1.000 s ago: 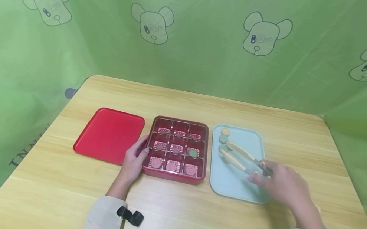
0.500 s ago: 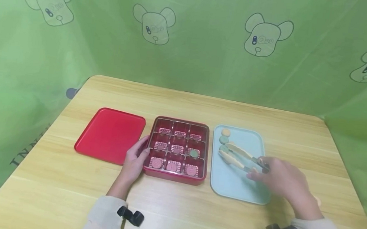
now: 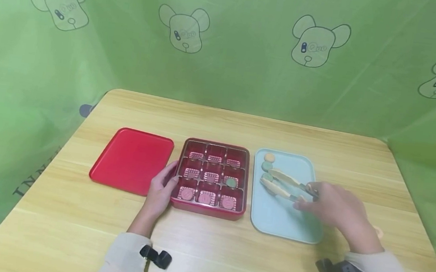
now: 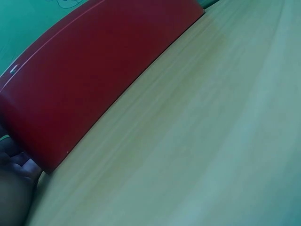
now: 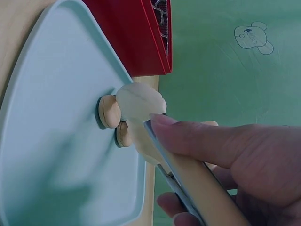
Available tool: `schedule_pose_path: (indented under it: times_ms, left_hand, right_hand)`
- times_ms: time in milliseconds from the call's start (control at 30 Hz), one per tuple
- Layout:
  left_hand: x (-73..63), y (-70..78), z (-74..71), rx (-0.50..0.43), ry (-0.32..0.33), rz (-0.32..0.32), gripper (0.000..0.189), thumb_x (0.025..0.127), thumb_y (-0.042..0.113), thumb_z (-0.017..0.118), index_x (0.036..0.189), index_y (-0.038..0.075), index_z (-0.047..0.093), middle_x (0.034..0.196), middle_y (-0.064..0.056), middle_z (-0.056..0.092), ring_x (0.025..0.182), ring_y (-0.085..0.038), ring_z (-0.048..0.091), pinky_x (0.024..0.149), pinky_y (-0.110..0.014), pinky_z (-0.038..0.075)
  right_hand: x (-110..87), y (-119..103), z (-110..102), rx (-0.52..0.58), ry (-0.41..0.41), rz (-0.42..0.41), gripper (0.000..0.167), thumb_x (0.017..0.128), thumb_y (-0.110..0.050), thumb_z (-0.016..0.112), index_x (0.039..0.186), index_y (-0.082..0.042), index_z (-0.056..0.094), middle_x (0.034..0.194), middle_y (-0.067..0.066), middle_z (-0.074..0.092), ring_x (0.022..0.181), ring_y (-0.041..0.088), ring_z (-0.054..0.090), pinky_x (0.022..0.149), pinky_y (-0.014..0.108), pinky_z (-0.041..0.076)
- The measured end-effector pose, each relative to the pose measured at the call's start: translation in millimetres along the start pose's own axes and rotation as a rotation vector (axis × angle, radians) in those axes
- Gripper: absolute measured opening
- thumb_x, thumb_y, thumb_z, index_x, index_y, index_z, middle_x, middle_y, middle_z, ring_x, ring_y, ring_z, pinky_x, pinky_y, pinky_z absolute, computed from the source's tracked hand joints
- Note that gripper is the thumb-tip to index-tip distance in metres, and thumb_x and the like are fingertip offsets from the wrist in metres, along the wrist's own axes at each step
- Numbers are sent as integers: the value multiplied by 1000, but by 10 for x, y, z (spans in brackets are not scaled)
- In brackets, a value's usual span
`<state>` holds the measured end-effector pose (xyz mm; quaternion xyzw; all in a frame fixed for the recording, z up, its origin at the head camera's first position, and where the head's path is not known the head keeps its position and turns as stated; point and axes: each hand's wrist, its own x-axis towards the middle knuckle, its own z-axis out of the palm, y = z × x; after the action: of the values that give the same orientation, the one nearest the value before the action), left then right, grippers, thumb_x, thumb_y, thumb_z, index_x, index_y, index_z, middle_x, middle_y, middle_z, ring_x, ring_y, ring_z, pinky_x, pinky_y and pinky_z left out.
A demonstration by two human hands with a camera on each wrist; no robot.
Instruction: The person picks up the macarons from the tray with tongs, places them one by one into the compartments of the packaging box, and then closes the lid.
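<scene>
In the head view my left hand (image 3: pixel 161 190) holds the left side of a red box (image 3: pixel 207 210), its thumb at the rim. The box's clear insert has several compartments. Three pink macarons fill the front row, and a green macaron (image 3: pixel 231 182) sits in the middle row's right compartment. My right hand (image 3: pixel 336 206) grips a pair of tongs (image 3: pixel 281 191) over the pale blue tray (image 3: pixel 284 223). The tongs' cream tips are spread beside a green macaron (image 3: pixel 267 176); contact cannot be told. Behind it lie another green macaron (image 3: pixel 267 166) and an orange one (image 3: pixel 269 158).
A red lid (image 3: pixel 131 160) lies flat left of the box. The wooden table (image 3: pixel 198 249) carries everything. A green printed curtain (image 3: pixel 239 80) hangs behind it. In the right wrist view, the tongs hide part of the row of macarons (image 5: pixel 109 111).
My right hand has shifted slightly left and away from me, with the tongs' tips staying by the nearest green macaron. My left hand and the box look unmoved.
</scene>
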<state>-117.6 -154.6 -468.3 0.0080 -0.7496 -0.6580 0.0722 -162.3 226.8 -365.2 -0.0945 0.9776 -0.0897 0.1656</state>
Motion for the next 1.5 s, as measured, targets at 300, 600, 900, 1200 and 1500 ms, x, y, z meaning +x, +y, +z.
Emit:
schedule_pose_path:
  times_ms: [300, 600, 900, 1200, 1500]
  left_hand:
    - [6, 4, 1, -3, -3, 1, 48, 92, -3, 46, 139, -6, 38, 145, -23, 39, 136, -34, 36, 114, -41, 29]
    - [8, -2, -3, -10, -3, 12, 47, 92, -4, 46, 139, -7, 38, 144, -24, 39, 135, -34, 36, 113, -39, 30]
    - [9, -4, -3, -16, -3, 11, 47, 92, -5, 46, 139, -8, 38, 144, -25, 39, 135, -35, 37, 113, -39, 31]
    - [13, -9, -2, -8, -5, 11, 47, 92, -5, 46, 139, -8, 38, 144, -25, 39, 134, -35, 37, 112, -40, 31]
    - [11, -5, 0, 4, -1, 6, 47, 92, -4, 47, 139, -7, 38, 144, -24, 39, 135, -34, 37, 113, -40, 31]
  right_hand:
    - [24, -29, -35, -10, -1, -3, 76, 75, -60, 66, 126, -4, 58, 92, 12, 64, 66, 20, 51, 46, 29, 38]
    - [36, -17, -21, -6, -3, -5, 74, 75, -60, 66, 124, -6, 60, 83, 6, 61, 63, 19, 49, 45, 30, 37]
    - [30, 0, -16, -5, 1, -4, 71, 77, -58, 65, 125, -6, 59, 72, 3, 55, 61, 19, 47, 44, 30, 36]
    - [43, 11, -50, -21, -11, -4, 80, 73, -62, 66, 127, -4, 57, 88, 10, 63, 66, 21, 52, 47, 30, 39]
    - [109, -76, -150, -44, -43, -6, 71, 72, -57, 70, 120, -5, 62, 78, 4, 58, 64, 20, 49, 47, 31, 36]
